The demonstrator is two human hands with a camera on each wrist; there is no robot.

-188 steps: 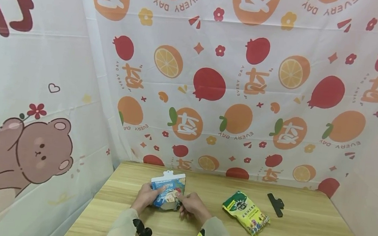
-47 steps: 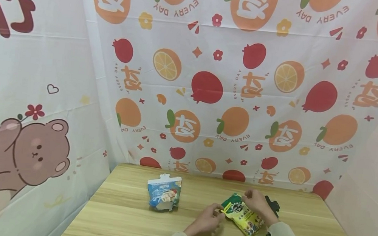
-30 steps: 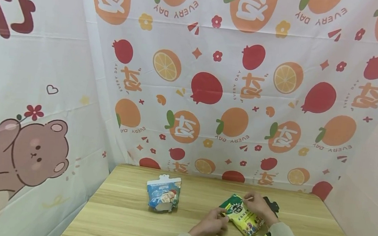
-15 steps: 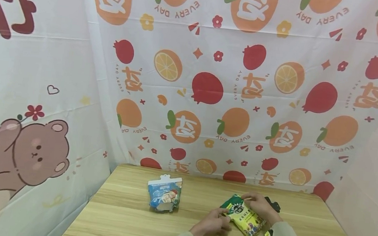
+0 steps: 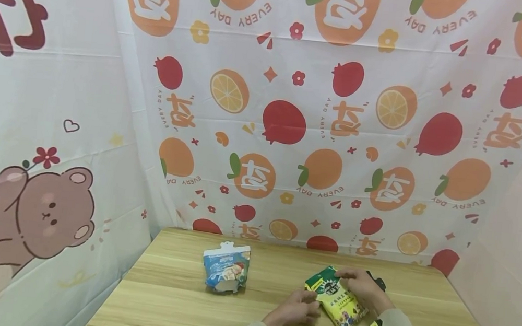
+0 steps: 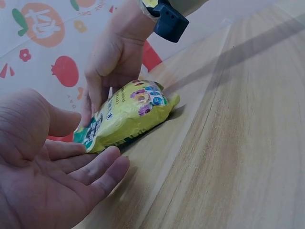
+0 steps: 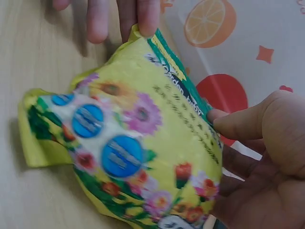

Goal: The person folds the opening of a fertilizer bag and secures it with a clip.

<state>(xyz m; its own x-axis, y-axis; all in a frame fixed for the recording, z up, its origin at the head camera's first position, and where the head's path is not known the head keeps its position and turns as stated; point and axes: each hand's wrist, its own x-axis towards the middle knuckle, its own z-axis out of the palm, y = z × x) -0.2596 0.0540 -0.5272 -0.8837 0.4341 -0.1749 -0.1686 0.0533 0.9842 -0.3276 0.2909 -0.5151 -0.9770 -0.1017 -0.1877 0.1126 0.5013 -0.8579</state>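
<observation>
A plump yellow bag [image 5: 341, 303] with a green top band and flower prints lies tilted on the table. My right hand [image 5: 362, 285] grips its right edge; in the right wrist view the thumb [image 7: 233, 123] presses on the green band and the other fingers lie behind the edge. At the bag's left edge is my left hand [image 5: 296, 309]. In the left wrist view its palm [image 6: 52, 191] faces up, fingers loosely extended, with thumb and index finger either side of the green corner.
To the left on the wooden table [image 5: 171, 306] stands a blue bag [image 5: 226, 271] with a white clip [image 5: 227, 248] across its top. A black clip [image 5: 379, 282] lies just behind my right hand, partly hidden. A fruit-print curtain [image 5: 288, 123] hangs behind the table.
Both hands have left the blue bag, which they held earlier, and moved right to the yellow bag. Over the last second the yellow bag's green end has lifted and turned slightly.
</observation>
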